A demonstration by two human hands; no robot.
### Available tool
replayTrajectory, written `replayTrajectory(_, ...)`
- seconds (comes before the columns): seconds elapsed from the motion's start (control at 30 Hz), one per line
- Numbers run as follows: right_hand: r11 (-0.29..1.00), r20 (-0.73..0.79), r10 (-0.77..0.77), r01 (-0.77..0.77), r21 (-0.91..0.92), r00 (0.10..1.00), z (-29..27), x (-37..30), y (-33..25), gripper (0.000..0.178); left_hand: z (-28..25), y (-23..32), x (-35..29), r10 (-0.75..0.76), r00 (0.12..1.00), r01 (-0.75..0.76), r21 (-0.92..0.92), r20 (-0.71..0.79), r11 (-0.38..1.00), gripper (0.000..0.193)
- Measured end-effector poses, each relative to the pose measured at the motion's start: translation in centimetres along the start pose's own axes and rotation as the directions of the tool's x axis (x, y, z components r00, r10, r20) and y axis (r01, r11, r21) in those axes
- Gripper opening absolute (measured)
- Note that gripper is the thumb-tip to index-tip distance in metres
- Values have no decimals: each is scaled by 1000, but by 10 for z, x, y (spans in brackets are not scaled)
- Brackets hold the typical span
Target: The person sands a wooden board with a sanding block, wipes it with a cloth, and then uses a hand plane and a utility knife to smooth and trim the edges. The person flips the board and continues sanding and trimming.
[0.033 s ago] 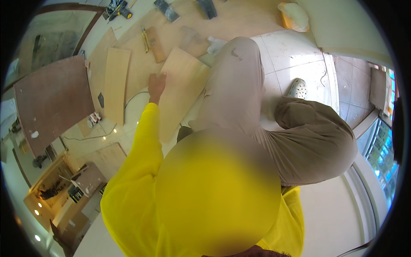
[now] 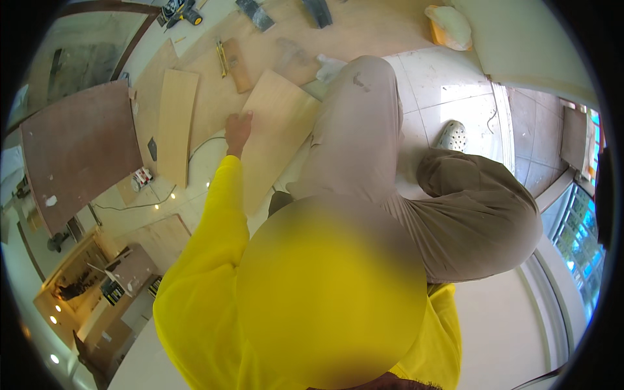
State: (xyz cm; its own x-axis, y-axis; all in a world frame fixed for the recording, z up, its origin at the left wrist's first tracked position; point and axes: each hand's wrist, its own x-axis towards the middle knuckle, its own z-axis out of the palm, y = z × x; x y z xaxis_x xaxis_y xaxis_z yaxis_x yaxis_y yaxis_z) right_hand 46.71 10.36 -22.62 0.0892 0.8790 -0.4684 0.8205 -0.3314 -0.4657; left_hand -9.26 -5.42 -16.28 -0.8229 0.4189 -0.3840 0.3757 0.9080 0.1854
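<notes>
A pale, flat wooden board (image 2: 279,123) lies at a slant beside my bent leg. My left hand (image 2: 238,133) is closed at its left edge, with the fingertips near the edge; the underside of the grip is hidden. To the left of that hand lies a narrower light wood strip (image 2: 177,123). Beyond the board are a small brown wooden block (image 2: 236,67) and a slim yellow tool (image 2: 222,58), perhaps a folding rule. My right hand does not show in the picture.
A large brown panel (image 2: 81,153) stands at the left. A yellow and black power drill (image 2: 190,16) lies at the far left, and a plastic bag (image 2: 450,29) at the far right. A dark cable (image 2: 133,207) crosses the tiles. My shoe (image 2: 453,136) rests on the tiled floor.
</notes>
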Motion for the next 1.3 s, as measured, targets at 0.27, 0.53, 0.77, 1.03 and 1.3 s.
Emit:
replayTrajectory(0.27,998,27,38,-40,40,999,-73,-25,73,77,-9,-3,33,114,940,-53,-192,323,980,64)
replayTrajectory(0.53,918,61,344,-349,187,937,-206,-48,214,69,-33,1,-22,29,999,-38,-287,-36,957,56)
replayTrajectory(0.77,858,129,302,-328,394,945,-317,52,261,63,-147,13,2,-58,873,-244,-536,-484,809,63)
replayTrajectory(1.03,844,57,-534,529,90,843,-413,187,-61,31,-347,115,-36,-234,840,-462,-871,-490,164,65)
replayTrajectory(1.3,360,129,-913,914,-188,386,-378,29,-360,44,-357,189,-14,-74,847,-488,-714,-527,-502,61)
